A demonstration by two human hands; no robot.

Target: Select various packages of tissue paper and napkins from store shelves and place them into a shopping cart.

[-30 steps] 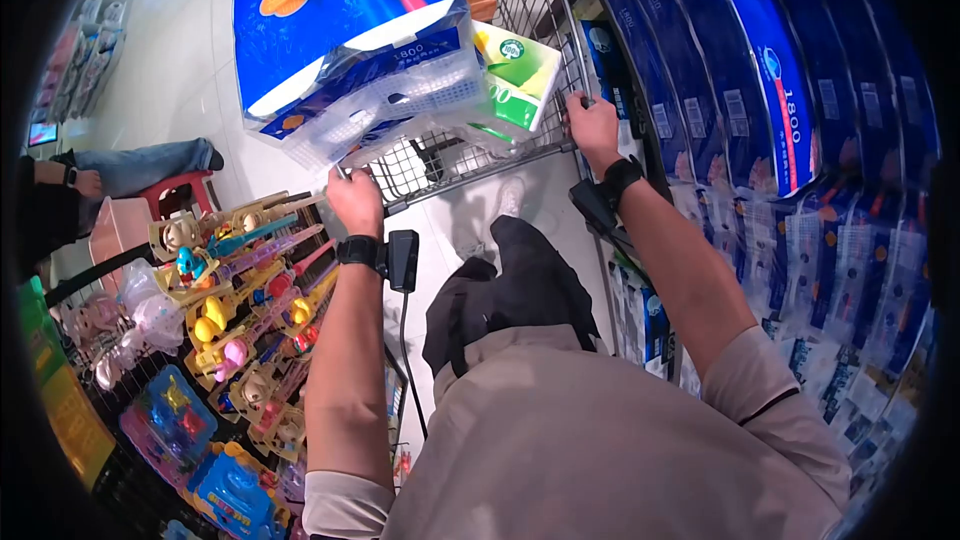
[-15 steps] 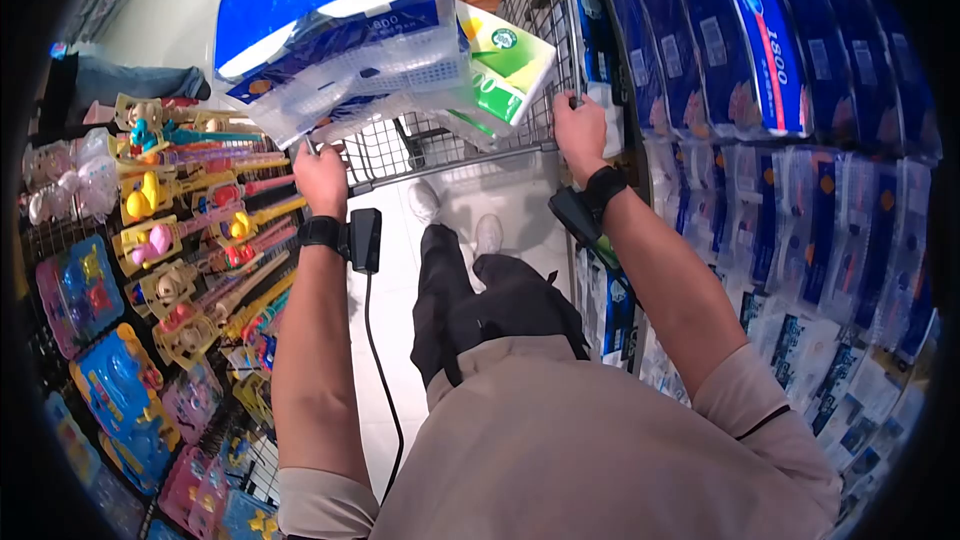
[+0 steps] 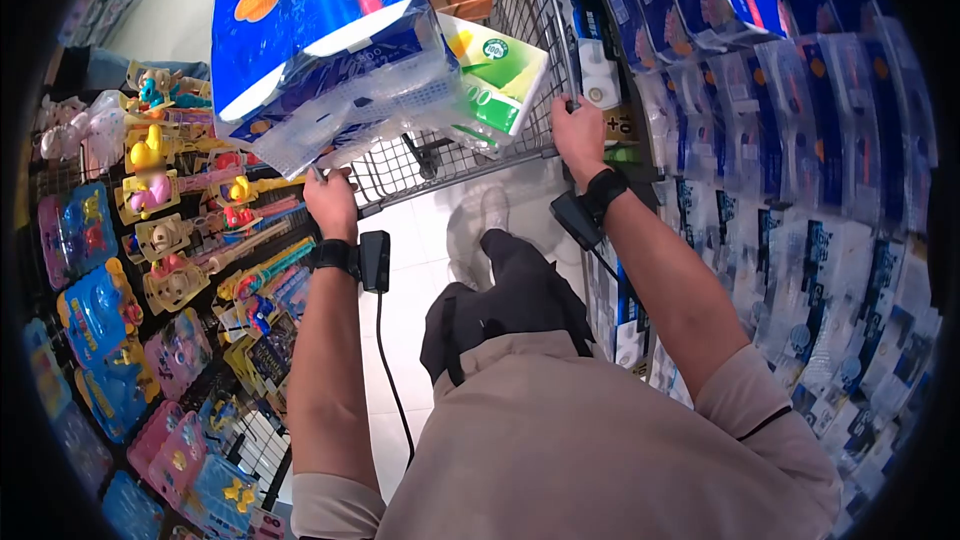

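Nearest: beige shirt, both forearms out, a black wrist strap (image 3: 334, 254) on the left arm with a cable hanging from it. Left hand (image 3: 330, 202) is wrapped closed round the left end of the cart handle (image 3: 460, 178); right hand (image 3: 578, 135) is closed on its right end. The cart (image 3: 400, 165) stands just ahead on the aisle floor, carrying a blue tissue pack (image 3: 310, 30) and a green box (image 3: 500, 75). Toy rack (image 3: 170, 230) at left, shelf of tissue packs (image 3: 800, 140) at right.
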